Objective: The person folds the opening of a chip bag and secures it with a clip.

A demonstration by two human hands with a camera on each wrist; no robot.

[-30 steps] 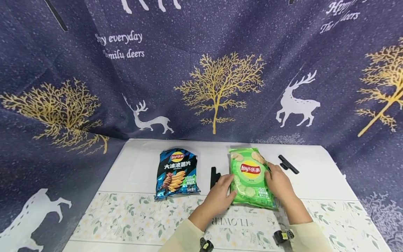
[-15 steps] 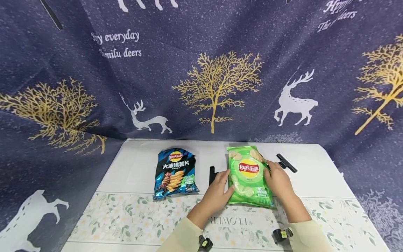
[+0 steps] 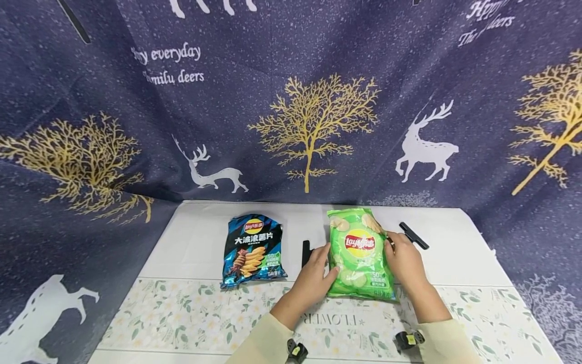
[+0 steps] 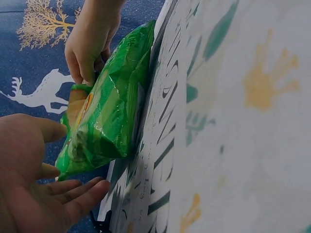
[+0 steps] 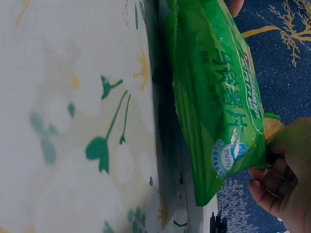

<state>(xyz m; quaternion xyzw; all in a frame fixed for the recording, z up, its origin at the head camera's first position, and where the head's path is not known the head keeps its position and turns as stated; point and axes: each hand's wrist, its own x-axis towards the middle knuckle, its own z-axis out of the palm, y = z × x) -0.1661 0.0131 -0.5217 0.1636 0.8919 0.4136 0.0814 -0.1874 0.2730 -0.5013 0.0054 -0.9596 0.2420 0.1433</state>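
A green Lay's potato chip bag (image 3: 359, 275) lies face up on the table between both hands. At its upper right edge, my right hand (image 3: 406, 260) pinches the bag between thumb and curled fingers, as the right wrist view shows. My left hand (image 3: 311, 280) is at the opposite edge, its fingers extended and slightly spread, with the thumb over the bag's front. A black bag clip (image 3: 306, 251) is partly hidden behind the left hand. Another black bag clip (image 3: 415, 236) lies just beyond the right hand, which covers part of it.
To the left lies a blue and black Lay's chip bag (image 3: 254, 250). The white table (image 3: 204, 242) has a floral strip (image 3: 195, 313) across its front. A dark blue cloth (image 3: 291, 45) with deer and trees hangs behind and along the sides.
My right hand has shifted slightly right, covering more of the far clip. The green bag's top edge has moved up a little. The left hand has slid only slightly along its side.
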